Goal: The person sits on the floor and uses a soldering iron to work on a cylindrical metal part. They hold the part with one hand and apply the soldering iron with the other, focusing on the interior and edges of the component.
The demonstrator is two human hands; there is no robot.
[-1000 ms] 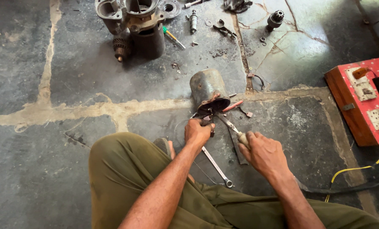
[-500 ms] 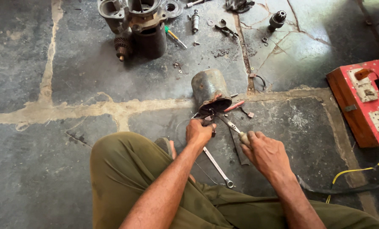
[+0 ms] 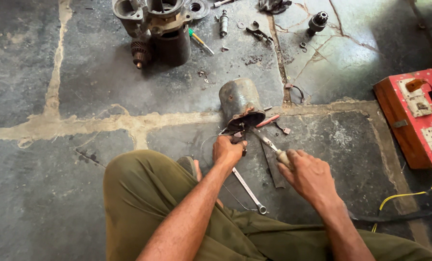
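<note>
Grey stone floor [image 3: 80,92], cracked and patched with pale mortar, fills the head view, and we sit on it with our olive-green trousers [image 3: 143,198] drawn up beneath our arms. Our left hand [image 3: 228,150] is curled closed at the open mouth of a dull metal cylindrical housing [image 3: 240,99], which lies tilted on the floor just beyond the knuckles; what exactly the fingers pinch there we cannot tell, only that they touch the dark parts at the housing's rim. Our right hand [image 3: 310,174] is closed around the pale handle of a slim tool [image 3: 269,144], whose metal shaft runs up and to the left until its tip meets the same rim, right beside our left hand. Between our two hands and a little nearer to us lies a long spanner [image 3: 247,190], flat on the floor, and a dark flat strip [image 3: 272,169] rests just under our right hand. A red-handled tool [image 3: 267,121] pokes out beside the housing, just beyond our right hand. Well beyond both hands stands a large motor body [image 3: 160,29] with small loose parts scattered near it. Far off to the right of our right hand sits a red switch box [image 3: 411,121], with a yellow wire [image 3: 409,195] near it.
</note>
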